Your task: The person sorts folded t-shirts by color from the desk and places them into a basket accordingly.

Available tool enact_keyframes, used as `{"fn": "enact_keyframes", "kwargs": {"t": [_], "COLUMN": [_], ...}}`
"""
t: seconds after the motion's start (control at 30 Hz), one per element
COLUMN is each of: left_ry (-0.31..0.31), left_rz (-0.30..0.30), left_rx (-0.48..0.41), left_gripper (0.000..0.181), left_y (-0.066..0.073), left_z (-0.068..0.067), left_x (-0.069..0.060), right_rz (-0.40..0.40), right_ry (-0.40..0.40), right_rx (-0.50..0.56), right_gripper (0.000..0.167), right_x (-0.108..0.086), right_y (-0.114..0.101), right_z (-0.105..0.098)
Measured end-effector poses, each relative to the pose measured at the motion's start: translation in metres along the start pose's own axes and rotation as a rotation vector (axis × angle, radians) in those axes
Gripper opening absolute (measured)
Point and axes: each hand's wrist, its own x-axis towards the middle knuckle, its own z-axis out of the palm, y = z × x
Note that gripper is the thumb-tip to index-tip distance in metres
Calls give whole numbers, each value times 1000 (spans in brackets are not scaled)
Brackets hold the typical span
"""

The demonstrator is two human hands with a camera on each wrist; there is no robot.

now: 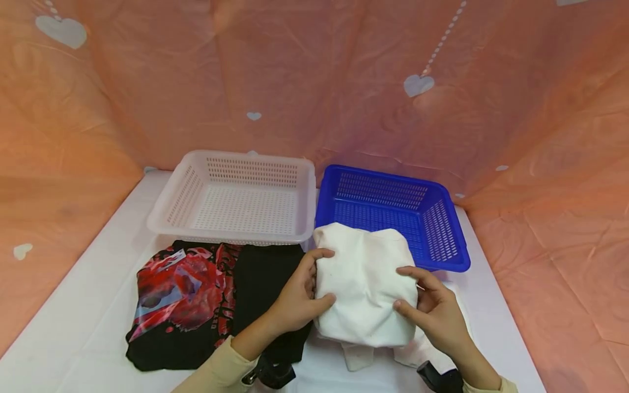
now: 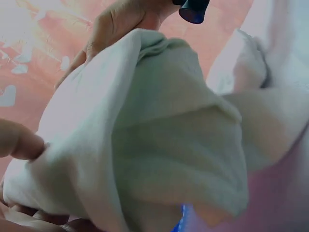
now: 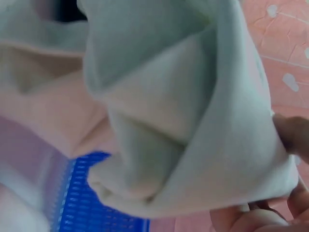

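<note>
A white folded garment (image 1: 365,289) is held up in front of the blue basket (image 1: 444,265). My left hand (image 1: 295,300) grips its left edge, thumb on the near face. At the right edge my right hand (image 1: 439,314) pinches it the same way. Both wrist views show the garment's layers hanging in loose folds; its exact kind cannot be told. More white cloth (image 1: 427,349) shows below it on the table, and whether this is part of the same garment is unclear. To the left lies a folded black garment (image 1: 267,278) with a red print.
Behind the black garment stands a white plastic basket (image 1: 236,237) with nothing in it. The blue basket sits to its right, partly covered by the held garment. A white cloth (image 1: 78,316) covers the table. Orange sheeting with hearts (image 1: 334,82) hangs around the back and sides.
</note>
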Motion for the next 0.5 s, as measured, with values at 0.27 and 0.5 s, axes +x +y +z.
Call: {"fn": "enact_keyframes", "kwargs": {"t": [0.27,0.5], "left_ry": [27,47], "left_rz": [1,60], "left_rx": [-110,-198], "left_gripper": [71,72], "left_y": [15,35], "left_z": [-1,-2], "left_x": [34,70], "right_rz": [-64,-94], "right_ry": [98,159], "right_rx": [66,236], "right_gripper": [56,57], "right_x": [29,62], "right_y": [-12,-27], "right_z": [-2,-6]}}
